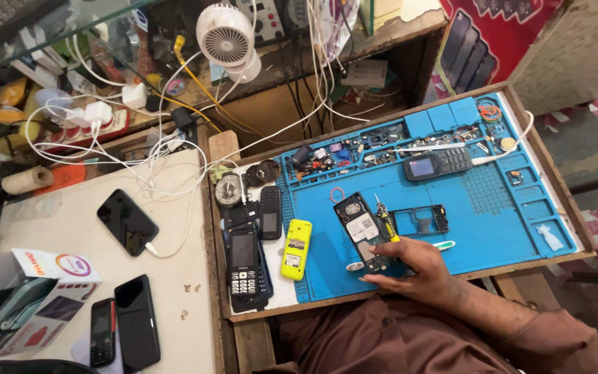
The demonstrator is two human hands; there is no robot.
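Observation:
My right hand (415,269) rests on the front edge of the blue work mat (500,208). It holds a small yellow-handled screwdriver (385,221), whose tip points up beside an opened keypad phone (362,231) with its back removed. The hand's fingers lie against the lower end of that phone. A black phone frame (421,220) lies just right of the screwdriver. My left hand is out of view.
A yellow phone (297,248) and two black keypad phones (247,268) lie left of the mat. Another keypad phone (437,165) sits at the mat's back among small parts. Smartphones (127,221), white cables and a small fan (225,36) fill the left table.

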